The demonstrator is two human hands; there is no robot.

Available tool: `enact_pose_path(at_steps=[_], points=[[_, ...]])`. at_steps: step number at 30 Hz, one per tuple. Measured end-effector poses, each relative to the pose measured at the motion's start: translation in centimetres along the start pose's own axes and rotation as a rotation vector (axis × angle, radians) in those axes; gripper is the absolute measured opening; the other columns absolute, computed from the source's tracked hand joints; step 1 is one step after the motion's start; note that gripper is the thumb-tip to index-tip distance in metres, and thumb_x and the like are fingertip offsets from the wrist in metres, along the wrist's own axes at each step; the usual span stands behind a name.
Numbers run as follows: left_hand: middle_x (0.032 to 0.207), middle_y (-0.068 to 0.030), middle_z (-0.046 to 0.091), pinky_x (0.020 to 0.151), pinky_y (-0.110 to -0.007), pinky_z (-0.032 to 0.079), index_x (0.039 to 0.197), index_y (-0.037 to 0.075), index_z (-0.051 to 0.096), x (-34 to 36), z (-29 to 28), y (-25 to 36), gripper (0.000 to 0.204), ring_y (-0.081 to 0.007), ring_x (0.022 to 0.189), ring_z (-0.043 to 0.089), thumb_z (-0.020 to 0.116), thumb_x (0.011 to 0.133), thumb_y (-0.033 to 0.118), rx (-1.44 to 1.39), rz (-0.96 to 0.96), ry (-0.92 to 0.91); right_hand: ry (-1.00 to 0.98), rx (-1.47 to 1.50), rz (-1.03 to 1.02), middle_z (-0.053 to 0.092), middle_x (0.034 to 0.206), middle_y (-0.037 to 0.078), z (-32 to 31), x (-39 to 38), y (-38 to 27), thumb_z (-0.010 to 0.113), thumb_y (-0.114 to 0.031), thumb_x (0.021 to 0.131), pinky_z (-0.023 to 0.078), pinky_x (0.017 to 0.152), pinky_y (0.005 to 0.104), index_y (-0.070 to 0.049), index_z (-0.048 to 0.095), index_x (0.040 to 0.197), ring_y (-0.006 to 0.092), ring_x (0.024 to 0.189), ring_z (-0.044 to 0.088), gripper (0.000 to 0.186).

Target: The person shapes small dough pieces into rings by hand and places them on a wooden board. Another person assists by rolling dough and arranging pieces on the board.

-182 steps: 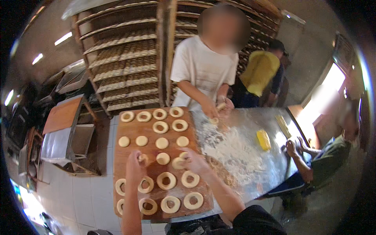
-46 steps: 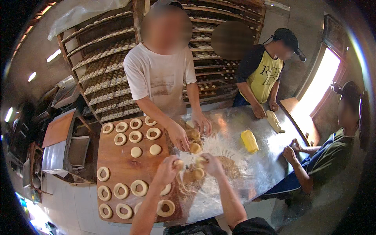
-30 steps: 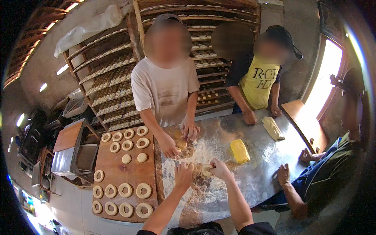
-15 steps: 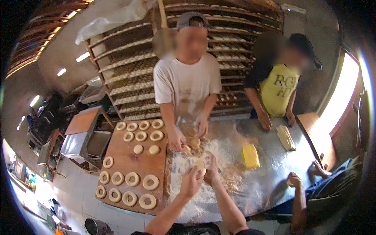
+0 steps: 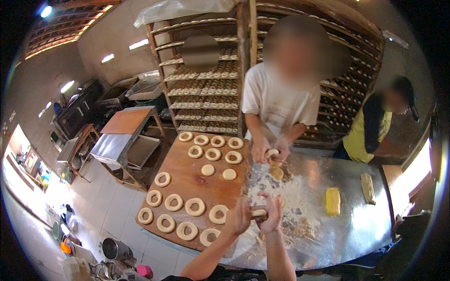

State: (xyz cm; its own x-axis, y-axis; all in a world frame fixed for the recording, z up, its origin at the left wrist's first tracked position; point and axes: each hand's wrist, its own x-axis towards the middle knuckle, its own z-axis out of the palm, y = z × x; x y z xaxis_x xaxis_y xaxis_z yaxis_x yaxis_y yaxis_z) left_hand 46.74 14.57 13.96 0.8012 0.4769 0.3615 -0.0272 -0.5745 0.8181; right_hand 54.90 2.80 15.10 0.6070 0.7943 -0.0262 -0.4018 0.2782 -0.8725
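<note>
Over the floured metal table, my left hand and my right hand grip one pale dough ring between them. I see it mostly edge-on, and fingers hide part of it. To the left of my hands lies a wooden board with rows of dough rings. Two dough rounds without holes, one of them a flat dough round, sit among those rings. Across the table a co-worker's hands hold another piece of dough.
A yellow block and a long pale dough piece lie on the metal table to the right. Behind the co-worker stands a tall rack of filled trays. A second person is at the far right. A metal pot stands lower left.
The view has swung left, so the scene sits further right. My hands have drawn slightly apart around the dough. The far-right person has turned away from the table.
</note>
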Motion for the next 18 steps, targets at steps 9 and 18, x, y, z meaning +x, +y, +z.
enact_pose_path(at_steps=[9, 18], points=[[0.082, -0.0243, 0.066, 0.061, -0.057, 0.050, 0.115, 0.010, 0.049, 1.6, -10.4, -5.6, 0.035, -0.0498, 0.072, 0.065, 0.034, 0.107, 0.041, -0.016, -0.045, -0.014, 0.109, -0.425, -0.297, 0.060, 0.076, 0.006, 9.3, 7.5, 5.4, 0.035, -0.080, 0.092, 0.042, 0.054, 0.0278, -0.014, 0.046, 0.132, 0.0153, 0.056, 0.053, 0.078], [0.078, -0.0197, 0.066, 0.061, -0.057, 0.049, 0.111, 0.012, 0.048, 5.3, -18.5, -11.8, 0.025, -0.0477, 0.072, 0.064, 0.039, 0.107, 0.035, -0.023, -0.072, -0.003, -0.108, -0.344, -0.172, 0.057, 0.099, 0.002, 14.9, 15.2, 9.7, 0.048, -0.060, 0.095, 0.043, 0.069, 0.0224, -0.009, 0.043, 0.139, 0.0118, 0.082, 0.055, 0.067]])
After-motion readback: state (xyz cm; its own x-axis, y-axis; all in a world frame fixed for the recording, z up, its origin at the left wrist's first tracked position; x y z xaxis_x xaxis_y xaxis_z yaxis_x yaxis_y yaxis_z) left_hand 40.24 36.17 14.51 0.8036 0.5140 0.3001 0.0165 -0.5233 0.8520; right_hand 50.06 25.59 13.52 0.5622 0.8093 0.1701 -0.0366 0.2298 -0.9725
